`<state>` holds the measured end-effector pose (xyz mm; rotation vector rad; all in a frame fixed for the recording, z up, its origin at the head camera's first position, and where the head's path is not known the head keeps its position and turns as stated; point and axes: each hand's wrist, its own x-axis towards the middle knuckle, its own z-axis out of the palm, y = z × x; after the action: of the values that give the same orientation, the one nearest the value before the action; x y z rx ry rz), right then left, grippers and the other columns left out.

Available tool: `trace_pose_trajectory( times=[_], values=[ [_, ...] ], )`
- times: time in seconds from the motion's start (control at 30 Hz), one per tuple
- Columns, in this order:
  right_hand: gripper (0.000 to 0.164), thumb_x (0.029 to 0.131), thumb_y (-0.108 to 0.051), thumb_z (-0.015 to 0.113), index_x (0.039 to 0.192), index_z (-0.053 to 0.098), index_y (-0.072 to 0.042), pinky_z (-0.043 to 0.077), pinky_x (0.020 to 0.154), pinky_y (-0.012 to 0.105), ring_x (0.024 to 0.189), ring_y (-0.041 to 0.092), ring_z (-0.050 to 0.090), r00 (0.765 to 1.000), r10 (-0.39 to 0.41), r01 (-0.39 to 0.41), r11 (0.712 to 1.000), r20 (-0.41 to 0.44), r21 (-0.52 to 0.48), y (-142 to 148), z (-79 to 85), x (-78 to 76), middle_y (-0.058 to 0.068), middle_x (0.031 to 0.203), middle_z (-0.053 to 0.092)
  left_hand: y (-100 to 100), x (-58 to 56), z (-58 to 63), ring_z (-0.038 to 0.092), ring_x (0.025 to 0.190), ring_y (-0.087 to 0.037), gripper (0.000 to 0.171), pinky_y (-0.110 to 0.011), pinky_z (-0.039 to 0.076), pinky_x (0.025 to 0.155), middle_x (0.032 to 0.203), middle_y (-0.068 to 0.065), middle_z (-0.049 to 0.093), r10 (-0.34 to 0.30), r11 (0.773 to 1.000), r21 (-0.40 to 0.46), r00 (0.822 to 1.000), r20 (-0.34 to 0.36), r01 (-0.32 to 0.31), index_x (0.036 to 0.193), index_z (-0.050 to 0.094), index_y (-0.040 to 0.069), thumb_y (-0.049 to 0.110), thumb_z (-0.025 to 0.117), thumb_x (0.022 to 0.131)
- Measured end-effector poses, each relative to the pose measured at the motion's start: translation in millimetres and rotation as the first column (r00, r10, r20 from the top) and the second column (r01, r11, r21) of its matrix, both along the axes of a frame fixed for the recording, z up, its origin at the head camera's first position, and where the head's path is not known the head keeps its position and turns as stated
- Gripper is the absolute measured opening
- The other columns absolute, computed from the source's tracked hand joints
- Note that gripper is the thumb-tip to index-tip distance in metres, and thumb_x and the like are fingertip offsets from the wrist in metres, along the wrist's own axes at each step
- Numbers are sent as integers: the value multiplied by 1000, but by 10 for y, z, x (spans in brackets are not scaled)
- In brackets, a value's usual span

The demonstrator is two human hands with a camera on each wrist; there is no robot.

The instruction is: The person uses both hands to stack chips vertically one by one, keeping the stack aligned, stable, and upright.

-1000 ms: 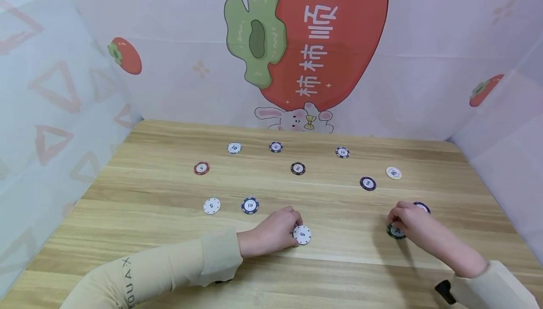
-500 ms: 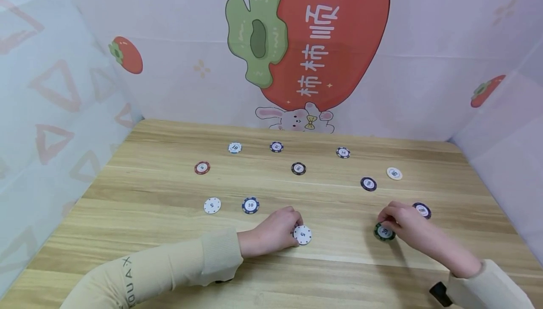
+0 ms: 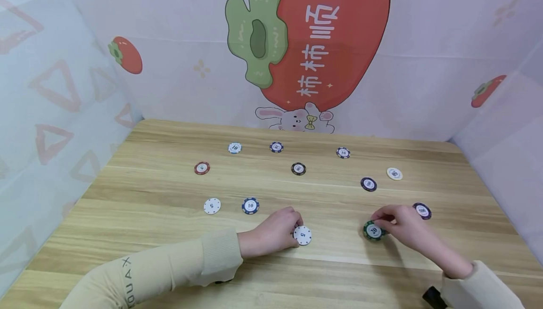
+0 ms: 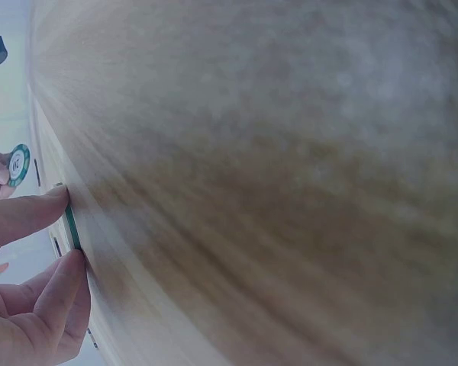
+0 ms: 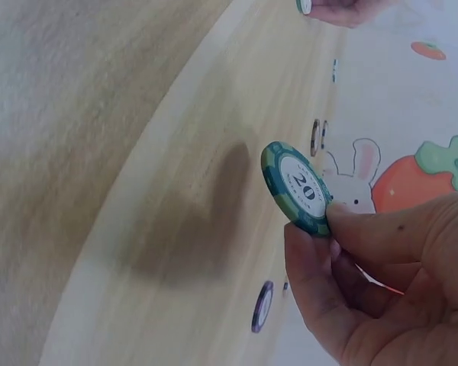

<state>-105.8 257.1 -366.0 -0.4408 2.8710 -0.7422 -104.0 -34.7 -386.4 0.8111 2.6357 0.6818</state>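
Observation:
My left hand (image 3: 275, 233) grips a white poker chip (image 3: 302, 235) marked 5 by its rim, low at the table near the middle front. In the left wrist view, a green edge (image 4: 72, 227) shows between the thumb and fingertips. To the right, my right hand (image 3: 407, 226) pinches a green poker chip (image 5: 298, 187) marked 20 between thumb and fingers. That chip is held tilted above the wood, with a shadow on the table beside it in the right wrist view.
Several other chips lie flat and spread out on the wooden table (image 3: 169, 248). A purple-rimmed chip (image 3: 422, 210) lies just behind my right hand. Left of centre are a blue chip (image 3: 250, 206) and a white chip (image 3: 212, 206). Printed cloth walls (image 3: 182, 92) border the table.
My right hand has moved left with the green chip, away from the purple-rimmed chip, which now shows fully. My left hand and the white chip have stayed in place.

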Motion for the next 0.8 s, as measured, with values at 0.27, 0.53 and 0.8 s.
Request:
trace_pose_trajectory(
  times=[0.27,0.53,0.8],
  values=[
    [7,82,-1,64,85,69,-5,46,54,22,69,11,56,995,-55,60,996,83,-60,-114,-41,-11,1,79,65,-8,-8,-16,45,72,-5,30,-17,42,67,83,4,51,-3,1000,7,1000,-11,3,97,64,4,9,76,70],
    [9,82,1,63,89,67,4,50,54,23,63,12,57,979,-59,101,972,193,-213,-238,-90,-16,6,79,65,-4,-6,-20,45,72,-5,30,-17,42,68,82,4,51,-1,1000,8,1000,-9,1,96,64,4,9,77,70],
    [14,82,1,63,94,65,8,52,56,25,66,16,60,963,-45,132,938,266,-320,-361,-116,-9,10,84,66,-4,-7,-18,45,71,-5,30,-17,42,67,82,4,51,1,1000,6,1000,-4,-1,97,63,4,9,76,70]
  ],
)
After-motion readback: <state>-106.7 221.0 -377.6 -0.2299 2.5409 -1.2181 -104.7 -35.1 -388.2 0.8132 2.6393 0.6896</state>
